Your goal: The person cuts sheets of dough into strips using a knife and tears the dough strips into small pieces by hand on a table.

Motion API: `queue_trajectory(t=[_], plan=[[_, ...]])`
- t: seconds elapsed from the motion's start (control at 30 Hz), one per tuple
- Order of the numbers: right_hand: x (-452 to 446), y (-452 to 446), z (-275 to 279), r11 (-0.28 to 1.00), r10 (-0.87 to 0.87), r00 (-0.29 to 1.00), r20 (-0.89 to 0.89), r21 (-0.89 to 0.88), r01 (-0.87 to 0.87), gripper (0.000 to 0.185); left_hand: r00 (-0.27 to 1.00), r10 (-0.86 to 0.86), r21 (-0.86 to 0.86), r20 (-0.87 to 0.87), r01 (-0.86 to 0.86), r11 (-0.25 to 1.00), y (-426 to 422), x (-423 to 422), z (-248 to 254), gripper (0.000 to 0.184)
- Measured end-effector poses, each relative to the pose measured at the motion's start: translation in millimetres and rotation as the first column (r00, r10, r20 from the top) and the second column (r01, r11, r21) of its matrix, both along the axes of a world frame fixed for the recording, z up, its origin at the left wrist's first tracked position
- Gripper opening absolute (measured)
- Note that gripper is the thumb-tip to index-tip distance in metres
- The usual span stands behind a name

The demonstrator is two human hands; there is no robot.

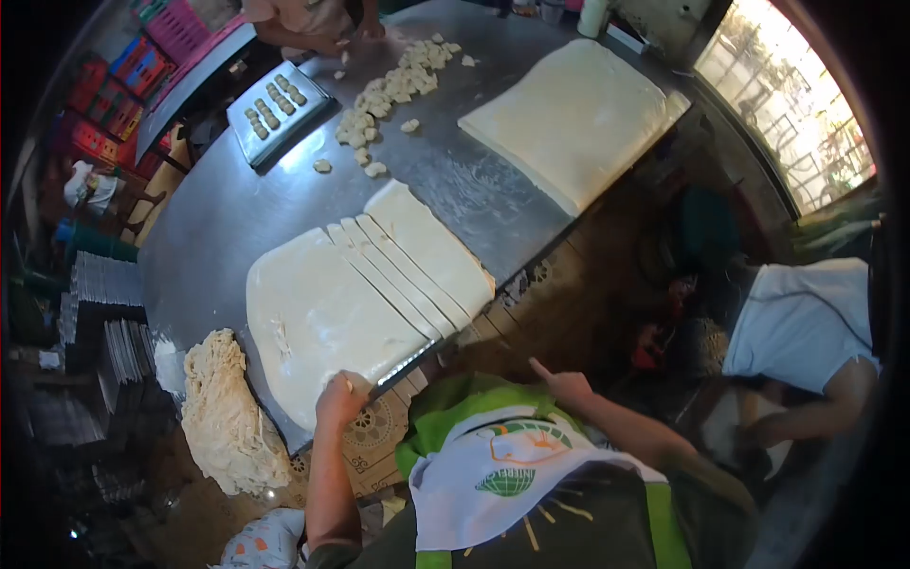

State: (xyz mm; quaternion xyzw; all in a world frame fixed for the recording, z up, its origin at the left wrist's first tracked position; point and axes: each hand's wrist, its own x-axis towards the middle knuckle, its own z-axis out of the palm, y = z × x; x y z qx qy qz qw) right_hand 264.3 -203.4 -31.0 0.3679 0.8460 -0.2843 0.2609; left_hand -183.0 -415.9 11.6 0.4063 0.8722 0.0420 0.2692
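Observation:
My left hand [339, 400] is closed on the near edge of a thick dough sheet [318, 303] at the table's front. Parallel cuts divide the sheet's right part into narrow strips [393, 280] beside a wider piece [427, 242]. My right hand [569, 387] is off the table, over the floor in front of my apron, its index finger stretched out and the other fingers curled; whatever they may hold is hidden. A rough dough mass [223, 412] hangs over the table's left corner.
Another dough sheet [578, 123] lies at the table's [218, 209] right end. Small dough pieces [398, 85] are scattered at the back, near a tray [275, 109] with rows of dough balls. One person [308, 28] stands behind the table, another [801, 322] at the right.

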Motion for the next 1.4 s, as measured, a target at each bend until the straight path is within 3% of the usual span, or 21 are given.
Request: queue_trajectory(t=[0.03,0.13,0.2,0.27,0.33,0.4,0.47,0.53,0.6,0.7,0.77,0.87,0.93,0.97,1.03,1.13,1.27,1.33,1.4], plan=[[-6.7,3.2,14.4,1.000,0.011,1.000,-0.006,-0.002,-0.011,0.077,1.000,0.011,-0.002,-0.006,-0.011,1.000,0.8,2.5,7.4,0.043],[-49.0,16.8,56.8,0.981,-0.100,0.939,-0.329,0.127,0.149,0.077,0.992,0.125,0.204,-0.026,-0.118,0.972,8.4,24.4,32.8,0.043],[-111.4,46.5,78.4,0.974,-0.093,0.953,-0.288,0.174,0.147,0.067,0.992,0.125,0.212,0.022,-0.127,0.969,20.8,33.0,46.5,0.043],[-178.0,78.3,84.8,0.963,-0.004,0.948,-0.318,0.254,0.089,0.068,0.990,0.100,0.231,0.099,-0.121,0.965,35.4,32.6,59.3,0.043],[-256.2,111.0,79.5,0.946,0.025,0.915,-0.403,0.305,0.108,0.070,0.986,0.110,0.228,0.122,-0.136,0.964,38.1,30.4,66.0,0.042],[-338.1,150.1,31.7,0.917,0.078,0.827,-0.556,0.365,0.158,0.071,0.979,0.123,0.225,0.164,-0.158,0.961,41.2,27.2,69.2,0.041],[-403.9,169.2,50.6,0.966,-0.009,0.928,-0.373,0.236,0.105,0.064,0.974,0.131,0.229,0.184,-0.172,0.958,48.3,26.0,72.5,0.040],[-443.9,186.1,36.9,0.953,0.011,0.931,-0.365,0.286,0.101,0.060,0.967,0.141,0.258,0.211,-0.194,0.946,56.7,25.6,74.2,0.039],[-437.6,182.2,24.9,0.939,0.009,0.940,-0.340,0.326,0.109,0.057,0.965,0.094,0.264,0.243,-0.159,0.951,66.7,29.5,78.1,0.039],[-402.1,175.9,33.1,0.970,0.004,0.926,-0.378,0.228,0.088,0.054,0.960,-0.005,0.335,0.281,-0.093,0.938,109.0,26.3,80.5,0.038],[-333.7,152.7,28.0,0.970,-0.231,0.855,-0.465,-0.046,0.237,0.058,0.973,-0.095,0.338,0.209,0.019,0.941,124.2,29.4,77.8,0.035],[-210.9,95.0,57.6,0.969,0.061,0.906,-0.418,0.242,0.047,0.071,0.974,-0.161,0.351,0.161,0.096,0.931,138.8,39.2,75.6,0.034],[-162.1,76.3,99.9,0.999,0.011,0.997,-0.071,0.033,-0.009,0.064,0.970,-0.166,0.356,0.176,0.095,0.930,146.6,53.7,72.6,0.035],[-151.2,75.5,97.4,0.998,0.030,0.995,-0.092,0.051,-0.025,0.064,0.966,-0.216,0.418,0.143,0.139,0.898,152.3,62.4,67.4,0.034],[-148.9,73.4,77.8,0.996,0.031,0.988,-0.148,0.085,-0.018,0.082,0.962,-0.249,0.474,0.112,0.169,0.864,160.9,83.9,44.2,0.034],[-180.8,87.7,27.2,0.976,0.093,0.945,-0.312,0.216,-0.025,0.083,0.964,-0.266,0.589,0.025,0.201,0.783,188.8,113.2,26.0,0.038],[-199.0,94.2,-8.9,0.954,0.104,0.919,-0.379,0.298,0.015,0.084,0.974,-0.223,0.547,-0.034,0.204,0.812,221.1,125.6,10.3,0.032],[-190.0,93.4,-6.2,0.947,0.094,0.920,-0.380,0.319,0.035,0.084,0.968,-0.244,0.509,-0.051,0.236,0.828,228.9,127.9,7.9,0.027],[-161.3,80.6,37.5,0.961,0.120,0.959,-0.255,0.271,-0.048,0.082,0.971,-0.230,0.510,-0.060,0.227,0.830,230.6,128.5,-5.1,0.027]])
